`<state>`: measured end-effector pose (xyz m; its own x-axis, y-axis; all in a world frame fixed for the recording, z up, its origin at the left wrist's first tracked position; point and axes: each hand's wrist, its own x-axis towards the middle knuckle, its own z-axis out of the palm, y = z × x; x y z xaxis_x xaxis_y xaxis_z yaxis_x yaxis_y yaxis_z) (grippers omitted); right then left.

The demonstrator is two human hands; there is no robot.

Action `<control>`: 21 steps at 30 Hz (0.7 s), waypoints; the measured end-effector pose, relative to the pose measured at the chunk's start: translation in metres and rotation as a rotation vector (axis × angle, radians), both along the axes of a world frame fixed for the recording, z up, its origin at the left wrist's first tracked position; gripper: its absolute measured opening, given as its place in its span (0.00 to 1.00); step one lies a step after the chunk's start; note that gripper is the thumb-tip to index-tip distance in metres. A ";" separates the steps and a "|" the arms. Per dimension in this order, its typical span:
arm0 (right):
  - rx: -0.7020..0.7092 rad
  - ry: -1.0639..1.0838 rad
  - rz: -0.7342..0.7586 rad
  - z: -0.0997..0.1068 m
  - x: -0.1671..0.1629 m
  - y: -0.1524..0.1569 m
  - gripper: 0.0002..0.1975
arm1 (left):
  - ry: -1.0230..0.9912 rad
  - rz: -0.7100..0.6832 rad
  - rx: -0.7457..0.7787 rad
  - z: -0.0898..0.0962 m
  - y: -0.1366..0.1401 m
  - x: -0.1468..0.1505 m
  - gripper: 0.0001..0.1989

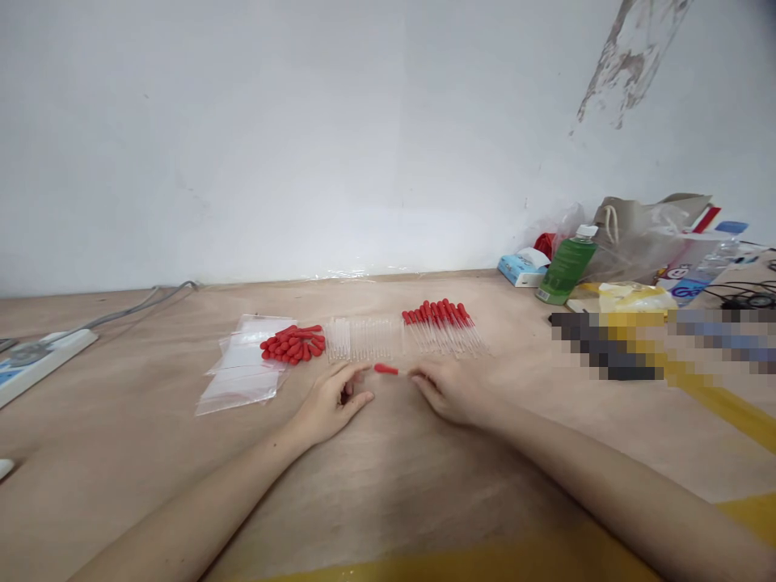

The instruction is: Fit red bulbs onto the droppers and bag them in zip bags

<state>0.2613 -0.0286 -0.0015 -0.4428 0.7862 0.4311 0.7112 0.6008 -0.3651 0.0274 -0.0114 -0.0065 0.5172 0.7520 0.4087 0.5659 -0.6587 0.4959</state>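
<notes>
Between my two hands a dropper with a red rubber bulb [386, 369] lies level, its bulb towards the left. My right hand [452, 390] pinches the clear tube end of it. My left hand [336, 402] is open beside the bulb, thumb and fingers apart, touching nothing I can make out. Beyond it, a heap of loose red bulbs [292, 345] rests partly on clear plastic bags [246, 364]. Right of the heap are rows of clear thin tubes [362, 338]. Behind my right hand lie several droppers with red bulbs fitted [442, 323].
A white power strip [48, 364] with a grey cable is at the left. At the back right stand a tissue pack [521, 268], a green bottle [568, 265], plastic bags [636, 242] and a clear water bottle [709, 263]. Yellow tape [736, 412] crosses the table at the right.
</notes>
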 end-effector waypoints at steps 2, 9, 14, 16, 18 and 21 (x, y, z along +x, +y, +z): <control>-0.125 0.141 -0.140 0.003 0.011 0.013 0.07 | 0.012 0.006 -0.030 -0.001 0.002 -0.002 0.15; -0.195 0.084 -0.593 0.019 0.018 0.065 0.13 | 0.041 -0.078 -0.016 0.001 0.001 0.001 0.09; -0.261 -0.055 -0.753 0.013 -0.001 0.086 0.15 | 0.045 -0.081 -0.015 0.000 0.001 0.000 0.08; -0.268 -0.072 -0.776 0.008 -0.003 0.088 0.17 | 0.049 -0.083 -0.017 0.000 0.001 0.000 0.08; -0.249 -0.093 -0.776 0.004 -0.003 0.087 0.19 | 0.054 -0.084 -0.018 0.000 0.002 -0.001 0.09; -0.185 -0.108 -0.741 0.003 -0.006 0.081 0.19 | 0.053 -0.086 -0.022 -0.001 0.002 -0.001 0.09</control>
